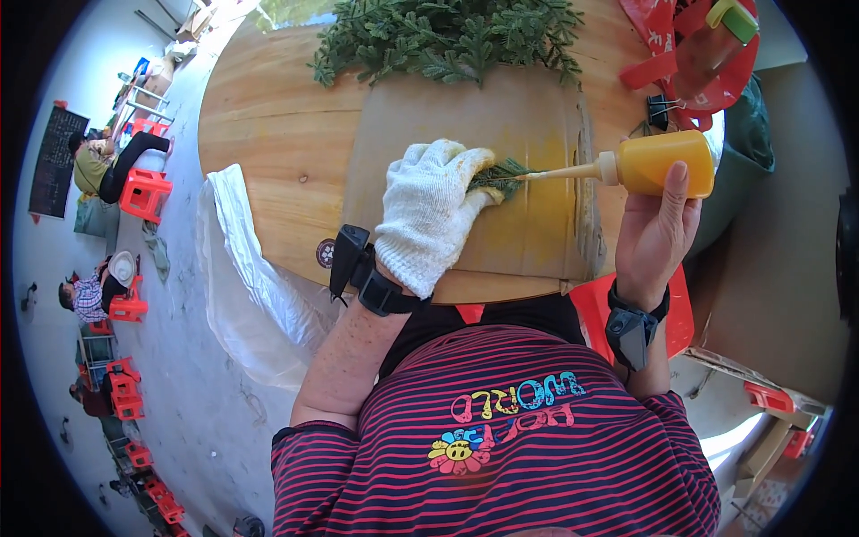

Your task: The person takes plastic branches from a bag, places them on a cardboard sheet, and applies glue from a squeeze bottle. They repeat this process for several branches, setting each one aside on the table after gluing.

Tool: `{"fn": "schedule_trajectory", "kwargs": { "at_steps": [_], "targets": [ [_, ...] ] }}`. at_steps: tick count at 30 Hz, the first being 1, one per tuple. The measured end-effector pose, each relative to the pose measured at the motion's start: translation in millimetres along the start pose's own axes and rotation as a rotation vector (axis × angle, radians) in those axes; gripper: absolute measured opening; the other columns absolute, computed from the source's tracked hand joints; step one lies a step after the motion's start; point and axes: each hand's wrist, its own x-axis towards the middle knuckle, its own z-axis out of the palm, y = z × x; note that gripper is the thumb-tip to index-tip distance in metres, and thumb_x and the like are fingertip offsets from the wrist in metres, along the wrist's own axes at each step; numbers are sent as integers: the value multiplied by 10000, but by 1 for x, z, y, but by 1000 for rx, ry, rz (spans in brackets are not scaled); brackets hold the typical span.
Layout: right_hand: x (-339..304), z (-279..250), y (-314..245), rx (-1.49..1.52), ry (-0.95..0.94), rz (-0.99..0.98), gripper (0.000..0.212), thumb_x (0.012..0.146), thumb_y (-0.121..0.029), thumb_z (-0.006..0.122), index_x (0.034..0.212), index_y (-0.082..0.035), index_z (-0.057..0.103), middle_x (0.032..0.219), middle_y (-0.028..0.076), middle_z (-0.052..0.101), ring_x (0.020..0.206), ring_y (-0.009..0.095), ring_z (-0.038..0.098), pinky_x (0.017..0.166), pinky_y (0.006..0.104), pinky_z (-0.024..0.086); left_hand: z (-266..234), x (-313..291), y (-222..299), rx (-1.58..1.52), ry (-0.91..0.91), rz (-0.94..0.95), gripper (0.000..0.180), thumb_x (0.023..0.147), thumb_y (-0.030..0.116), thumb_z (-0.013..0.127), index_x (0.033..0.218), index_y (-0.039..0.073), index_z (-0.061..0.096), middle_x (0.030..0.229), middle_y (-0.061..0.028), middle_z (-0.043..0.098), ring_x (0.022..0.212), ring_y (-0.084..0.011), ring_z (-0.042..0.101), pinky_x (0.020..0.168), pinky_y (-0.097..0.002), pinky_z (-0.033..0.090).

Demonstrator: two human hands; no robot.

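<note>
So the room is a pale-walled space with a grey floor, and down the left side there are people sitting on red plastic stools, with a dark chalkboard on the wall behind the nearest one. Everything bends a lot out there at the rim.

The main surface is a round, light-wood table. On it lies a flat cardboard sheet, smeared yellowish in places, its right edge pretty ragged. A big heap of green fir-like branches crowds the far side and hides the back edge of the cardboard. Crumpled white plastic hangs at the table's near-left edge, and red bags sit at the far right with a clear, green-capped bottle in front of them — a black binder clip is just beside those.

Hands: the left hand wears a white knit glove (yellow-stained at the fingertips), fingers curled, thumb and forefinger pinching a little green sprig over the middle of the cardboard. The glove covers part of it. The bare right hand is wrapped around a yellow squeeze bottle lying sideways, thumb on the near side — its thin nozzle reaches the sprig's right end, though I can't tell if they touch.
</note>
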Motion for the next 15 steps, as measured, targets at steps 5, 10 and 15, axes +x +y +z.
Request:
{"fn": "schedule_trajectory", "kwargs": {
  "at_steps": [5, 10, 15],
  "targets": [
    [1, -3, -3, -52, -6, -26, 341, 926, -238, 541, 1190, -33, 477, 1098, 85, 579, 1012, 265, 594, 918, 390, 467, 0, -1, 0, 5, 0, 3, 356, 666, 213, 736, 996, 115, 648, 950, -83, 610, 929, -281, 554, 811, -383, 435],
    [4, -4, -7, -56, 6, -37, 340, 925, -241, 543, 1185, -31, 479, 1091, 87, 580, 1006, 264, 596, 918, 392, 467, -1, 1, -1, -31, -8, 1, 349, 662, 200, 735, 989, 113, 651, 943, -86, 612, 919, -281, 557, 804, -383, 440],
    [7, -8, -11, -48, -7, -30, 340, 925, -242, 542, 1181, -28, 479, 1093, 86, 578, 1023, 266, 589, 923, 399, 463, 0, 1, -1, -21, 4, 9, 343, 658, 186, 735, 983, 114, 654, 936, -86, 614, 910, -281, 559, 795, -382, 444]
  ]
}}
